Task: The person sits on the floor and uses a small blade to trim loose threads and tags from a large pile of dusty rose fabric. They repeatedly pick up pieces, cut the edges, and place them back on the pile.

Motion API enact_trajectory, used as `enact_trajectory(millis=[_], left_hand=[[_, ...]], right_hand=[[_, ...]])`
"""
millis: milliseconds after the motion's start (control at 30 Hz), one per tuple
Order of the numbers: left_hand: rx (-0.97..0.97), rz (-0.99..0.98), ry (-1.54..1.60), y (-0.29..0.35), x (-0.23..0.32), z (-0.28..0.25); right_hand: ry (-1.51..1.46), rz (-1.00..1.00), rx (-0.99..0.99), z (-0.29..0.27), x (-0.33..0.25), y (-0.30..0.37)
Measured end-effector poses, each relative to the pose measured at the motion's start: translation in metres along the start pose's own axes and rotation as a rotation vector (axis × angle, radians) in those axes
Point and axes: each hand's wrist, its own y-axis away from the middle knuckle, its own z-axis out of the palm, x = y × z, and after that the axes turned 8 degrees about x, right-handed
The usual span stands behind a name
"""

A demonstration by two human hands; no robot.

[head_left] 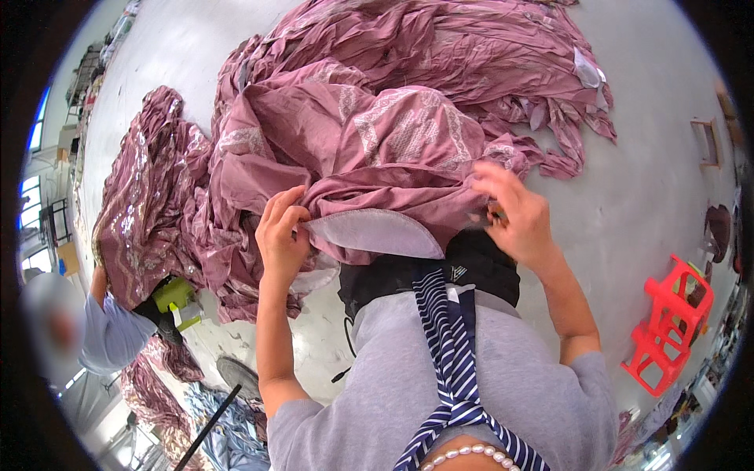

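A dusty-pink garment (pixel 369 141) with pale lace-like patterned bands lies bunched in front of me. My left hand (pixel 283 235) is closed at its near left edge, fingers and thumb pinching the cloth. Beside those fingers a pale, half-moon-shaped fabric piece (pixel 381 231) lies along the near edge, over my lap. My right hand (pixel 514 216) is at the garment's right side, fingers curled and partly smeared by motion. Something small and dark shows between its fingers and thumb; I cannot make out what it is.
More pink cloth (pixel 440 39) is heaped on the pale floor beyond. At left, a person in a light blue sleeve (pixel 116 334) is beside sequinned pink cloth (pixel 149 228) and a green object (pixel 174 297). A red plastic stool (pixel 671 326) stands at right.
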Motion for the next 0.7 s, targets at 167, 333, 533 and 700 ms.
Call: enact_trajectory(millis=[167, 333, 533, 700], left_hand=[[-0.342, -0.177, 0.422, -0.01, 0.005, -0.013], [-0.295, 0.193, 0.242, -0.028, 0.045, -0.007], [-0.237, 0.35, 0.026, -0.026, 0.05, 0.01], [-0.204, 0.201, 0.11, -0.049, 0.087, 0.044]], right_hand=[[0.217, 0.175, -0.091, 0.003, 0.039, 0.006], [-0.093, 0.444, 0.088, 0.011, 0.058, 0.006], [-0.311, 0.556, 0.096, 0.017, 0.081, -0.006], [-0.305, 0.482, 0.117, 0.01, 0.069, -0.017]])
